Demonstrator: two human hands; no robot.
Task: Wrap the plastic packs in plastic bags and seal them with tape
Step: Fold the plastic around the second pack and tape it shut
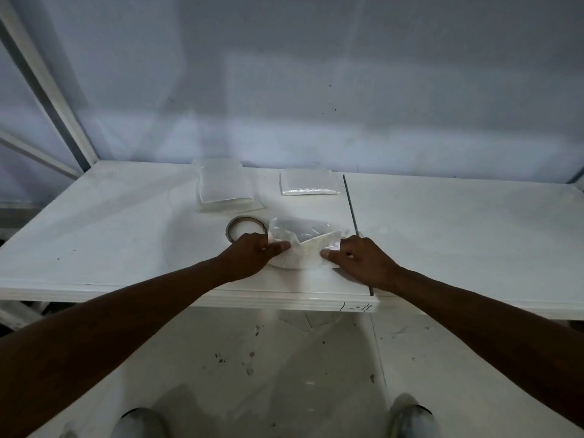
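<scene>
A white plastic pack (308, 252) lies partly inside a clear plastic bag (298, 229) near the front of the white table (110, 235). My left hand (249, 256) grips the bag's left side, thumb on top. My right hand (363, 260) grips its right side the same way. A roll of clear tape (232, 231) lies flat just behind my left hand. Farther back rest a stack of clear plastic bags (226, 186) and a flat white pack (308, 182).
A dark seam (352, 207) runs front to back across the table, right of the bag. A white wall rises behind the table, and a white frame post (47, 90) stands at the left. My shoes (407, 418) show on the speckled floor below.
</scene>
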